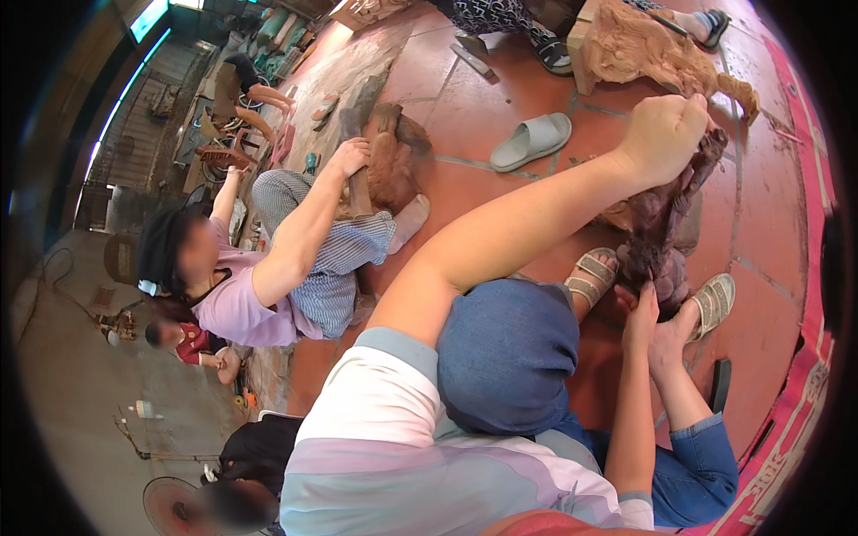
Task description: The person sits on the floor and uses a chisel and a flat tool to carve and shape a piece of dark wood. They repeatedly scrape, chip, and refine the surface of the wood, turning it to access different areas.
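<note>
A dark reddish-brown wood carving (pixel 657 234), knobbly and branching, stands tilted between my sandalled feet. My left hand (pixel 663 138) is closed in a fist against its upper end, with the arm stretched out over my bent knee. The fingers' far side is hidden, so what they grip does not show. Lower down, my right hand (pixel 640 314) holds the carving near its base, its fingers pressed along the wood. Part of the base is covered by that hand and my leg.
A grey slipper (pixel 533 143) lies on the red tiles (pixel 456 201). Beyond it sits a paler carving (pixel 648 45) by another person's feet. At left, a seated person in lavender (pixel 241 299) grips a brown carving (pixel 393 165). Red patterned cloth (pixel 809 384) borders the right; a fan (pixel 179 509) stands lower left.
</note>
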Action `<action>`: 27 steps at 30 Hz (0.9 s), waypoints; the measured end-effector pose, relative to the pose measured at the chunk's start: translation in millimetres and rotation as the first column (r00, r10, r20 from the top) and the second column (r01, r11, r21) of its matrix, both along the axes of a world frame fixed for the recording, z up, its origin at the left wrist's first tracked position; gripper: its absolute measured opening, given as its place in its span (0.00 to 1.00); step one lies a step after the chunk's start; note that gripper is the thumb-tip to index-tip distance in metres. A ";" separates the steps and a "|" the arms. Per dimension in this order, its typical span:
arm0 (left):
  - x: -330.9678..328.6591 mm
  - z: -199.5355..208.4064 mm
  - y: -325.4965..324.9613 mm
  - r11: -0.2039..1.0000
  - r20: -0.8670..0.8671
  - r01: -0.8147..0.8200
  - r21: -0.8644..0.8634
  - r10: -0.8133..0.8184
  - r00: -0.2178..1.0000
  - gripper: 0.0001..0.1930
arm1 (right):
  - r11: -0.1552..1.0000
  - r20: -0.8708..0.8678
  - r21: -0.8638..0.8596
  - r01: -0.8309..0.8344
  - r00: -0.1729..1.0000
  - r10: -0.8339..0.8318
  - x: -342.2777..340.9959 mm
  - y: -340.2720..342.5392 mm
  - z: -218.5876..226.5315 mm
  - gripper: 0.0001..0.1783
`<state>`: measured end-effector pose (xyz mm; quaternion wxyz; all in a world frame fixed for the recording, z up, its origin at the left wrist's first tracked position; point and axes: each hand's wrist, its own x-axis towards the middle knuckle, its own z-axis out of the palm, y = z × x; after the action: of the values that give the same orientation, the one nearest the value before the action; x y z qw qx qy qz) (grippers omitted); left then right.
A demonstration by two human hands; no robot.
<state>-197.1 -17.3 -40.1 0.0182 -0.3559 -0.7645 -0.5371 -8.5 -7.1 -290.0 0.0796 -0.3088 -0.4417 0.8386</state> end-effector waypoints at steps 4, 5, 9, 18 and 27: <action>-0.8 0.3 -3.1 1.000 -0.011 0.014 -0.024 -0.014 1.000 0.27 | 0.999 0.023 -0.033 0.018 1.000 -0.017 0.4 -2.8 -5.7 0.24; -1.1 1.8 -6.0 0.999 -0.019 0.018 -0.043 -0.018 1.000 0.29 | 1.000 -0.003 -0.029 -0.006 1.000 0.006 -0.8 -2.9 -8.7 0.25; -3.9 -3.2 1.7 0.998 -0.017 0.029 -0.051 -0.030 0.999 0.29 | 0.999 -0.012 0.032 0.007 1.000 -0.006 7.0 3.1 -3.6 0.26; -2.2 -2.7 0.2 1.000 -0.016 0.008 -0.028 -0.008 1.000 0.28 | 0.998 -0.027 0.053 -0.015 0.999 0.017 4.3 4.0 -5.2 0.26; -2.5 -9.6 1.7 0.993 -0.130 -0.053 0.105 0.067 0.989 0.26 | 1.000 -0.001 0.013 -0.014 1.000 0.014 2.9 -1.6 3.9 0.27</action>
<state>-199.6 -15.7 -49.7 0.1033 -0.3664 -0.7437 -0.5495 -5.6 -8.7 -286.1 0.0759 -0.3045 -0.4495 0.8364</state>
